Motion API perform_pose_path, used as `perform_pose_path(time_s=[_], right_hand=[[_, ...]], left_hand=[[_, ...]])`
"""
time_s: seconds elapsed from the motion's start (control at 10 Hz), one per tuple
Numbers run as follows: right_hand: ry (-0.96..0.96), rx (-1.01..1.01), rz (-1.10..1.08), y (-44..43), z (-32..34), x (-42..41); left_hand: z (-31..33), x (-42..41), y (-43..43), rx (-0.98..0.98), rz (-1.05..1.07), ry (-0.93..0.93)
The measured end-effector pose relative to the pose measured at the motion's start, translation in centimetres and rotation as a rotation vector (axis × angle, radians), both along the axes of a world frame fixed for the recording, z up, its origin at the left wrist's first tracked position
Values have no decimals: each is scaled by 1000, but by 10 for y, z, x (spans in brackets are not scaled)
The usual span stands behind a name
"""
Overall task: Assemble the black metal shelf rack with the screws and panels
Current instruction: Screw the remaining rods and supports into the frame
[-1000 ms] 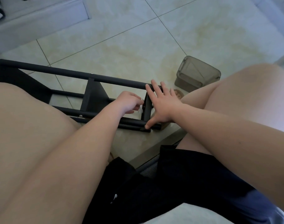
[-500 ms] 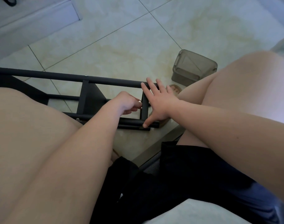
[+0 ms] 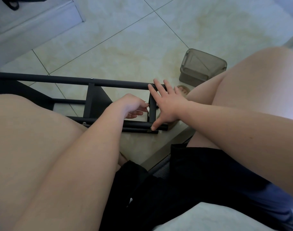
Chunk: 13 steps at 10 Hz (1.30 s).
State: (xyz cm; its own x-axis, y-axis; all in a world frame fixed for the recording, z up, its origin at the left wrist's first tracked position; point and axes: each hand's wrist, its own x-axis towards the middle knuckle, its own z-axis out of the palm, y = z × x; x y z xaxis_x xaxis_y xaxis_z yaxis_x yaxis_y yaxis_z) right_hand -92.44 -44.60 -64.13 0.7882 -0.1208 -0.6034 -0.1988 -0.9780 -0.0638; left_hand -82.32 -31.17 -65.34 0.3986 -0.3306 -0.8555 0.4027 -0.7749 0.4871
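The black metal shelf rack [image 3: 95, 83] lies on its side on the tiled floor between my knees, with a top tube, a lower tube and black panels between them. My right hand [image 3: 167, 105] lies spread flat over the end panel [image 3: 152, 110]; its fingers reach the top tube and its thumb touches the lower tube. My left hand [image 3: 132, 105] sits just left of that panel with its fingers curled, pinching something small against it; what it holds is too small to tell. A silver screw head [image 3: 92, 78] shows on the top tube.
A translucent grey plastic box [image 3: 203, 67] stands on the floor behind my right hand. My bare knees flank the rack left and right. A pale step or baseboard [image 3: 34, 25] runs along the far left. A sandalled foot [image 3: 183, 90] shows beyond the rack's end.
Both hands stay on the rack's end panel. The left hand's fingers have shifted slightly closer to the panel; the view has drifted a little.
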Motion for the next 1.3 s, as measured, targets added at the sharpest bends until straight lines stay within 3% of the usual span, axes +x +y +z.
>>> perform_pose_path(time_s=[1.3], right_hand=[[8,-4,-1,0,0,0]], left_hand=[[-4,-1,-2,27,-42,43]])
